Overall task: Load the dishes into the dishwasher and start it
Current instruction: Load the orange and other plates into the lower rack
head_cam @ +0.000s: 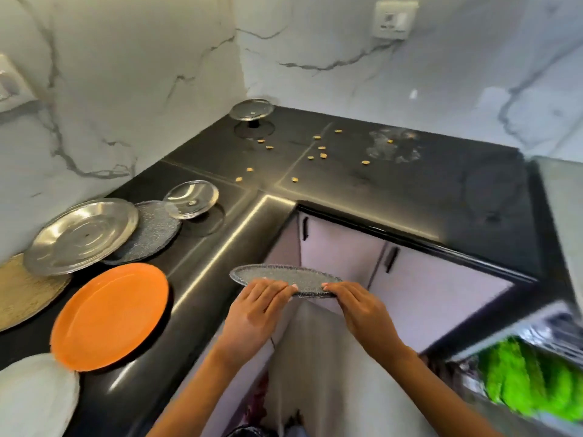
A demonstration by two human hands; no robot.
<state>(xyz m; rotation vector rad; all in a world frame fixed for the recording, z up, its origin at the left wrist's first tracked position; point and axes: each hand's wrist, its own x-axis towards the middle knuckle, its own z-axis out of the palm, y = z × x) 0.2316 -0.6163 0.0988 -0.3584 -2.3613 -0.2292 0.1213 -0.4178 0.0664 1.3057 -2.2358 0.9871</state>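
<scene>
Head view looks steeply down, close over the black corner counter (394,184).

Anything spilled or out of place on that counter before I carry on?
Yes. Small yellow crumbs are scattered over the black counter near the back corner, with a pale dried smear beside them. The steel plate sits tilted, overlapping a grey textured plate.

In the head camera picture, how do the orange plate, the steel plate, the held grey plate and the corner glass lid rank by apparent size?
1. Orange plate
2. Steel plate
3. Held grey plate, seen nearly edge-on, so unsure
4. Glass lid, smallest, though farthest from the camera
</scene>
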